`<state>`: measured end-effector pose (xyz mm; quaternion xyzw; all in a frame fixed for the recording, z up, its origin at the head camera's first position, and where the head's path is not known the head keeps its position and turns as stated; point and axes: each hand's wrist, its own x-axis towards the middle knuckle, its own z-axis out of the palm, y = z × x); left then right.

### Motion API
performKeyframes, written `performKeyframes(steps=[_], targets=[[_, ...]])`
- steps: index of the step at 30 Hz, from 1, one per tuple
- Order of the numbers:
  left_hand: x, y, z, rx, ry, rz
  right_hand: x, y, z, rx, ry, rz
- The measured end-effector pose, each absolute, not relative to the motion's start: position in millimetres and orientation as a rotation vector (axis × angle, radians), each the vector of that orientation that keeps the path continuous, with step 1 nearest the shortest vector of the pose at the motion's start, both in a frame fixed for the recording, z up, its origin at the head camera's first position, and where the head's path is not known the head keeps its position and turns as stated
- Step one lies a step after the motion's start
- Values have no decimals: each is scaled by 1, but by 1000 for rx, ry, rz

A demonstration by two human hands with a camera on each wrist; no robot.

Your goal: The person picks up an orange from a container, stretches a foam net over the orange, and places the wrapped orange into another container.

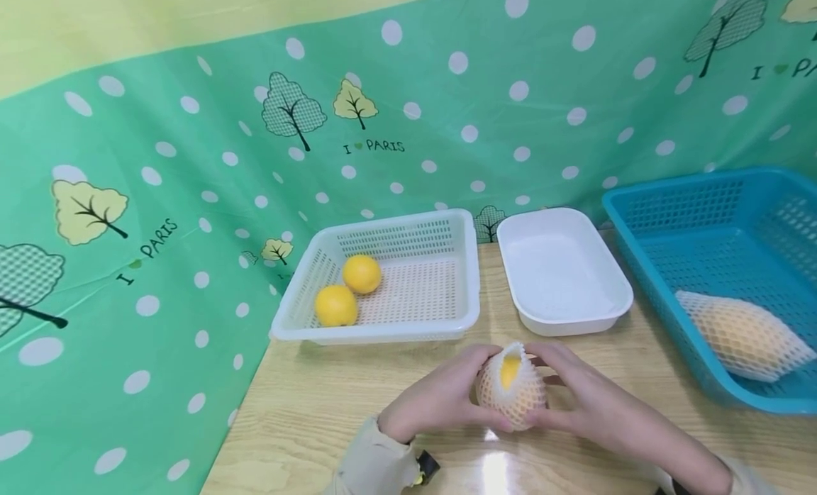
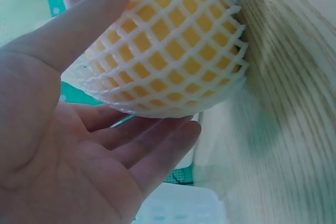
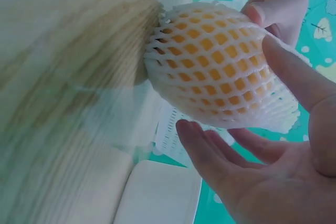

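An orange in a white foam net sleeve point(image 1: 513, 399) stands on the wooden table, its yellow skin showing through the net's open top. My left hand point(image 1: 440, 396) holds it from the left, thumb on the near side and fingers around the far side. On the other side, my right hand point(image 1: 590, 403) grips the sleeve between its thumb and fingers. The left wrist view shows the net point(image 2: 173, 51) still covering the fruit's side and lower part. In the right wrist view, the right thumb point(image 3: 294, 72) presses the mesh while the fingers lie beneath.
A white basket point(image 1: 383, 331) at the back left contains two bare oranges point(image 1: 336, 306). Beside it sits a white plastic tray point(image 1: 564, 268). At the right, a blue basket point(image 1: 657, 303) holds foam net sleeves point(image 1: 740, 332). A green patterned cloth point(image 1: 210, 162) hangs behind.
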<state>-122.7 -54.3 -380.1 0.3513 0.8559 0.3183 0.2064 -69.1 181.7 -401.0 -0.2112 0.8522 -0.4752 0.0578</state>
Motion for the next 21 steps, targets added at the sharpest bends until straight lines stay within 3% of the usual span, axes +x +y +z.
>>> performKeyframes(steps=[21], targets=[[-124,-49,-386,1018,2438,834,-73,182,-406,-565,2474,-1423]])
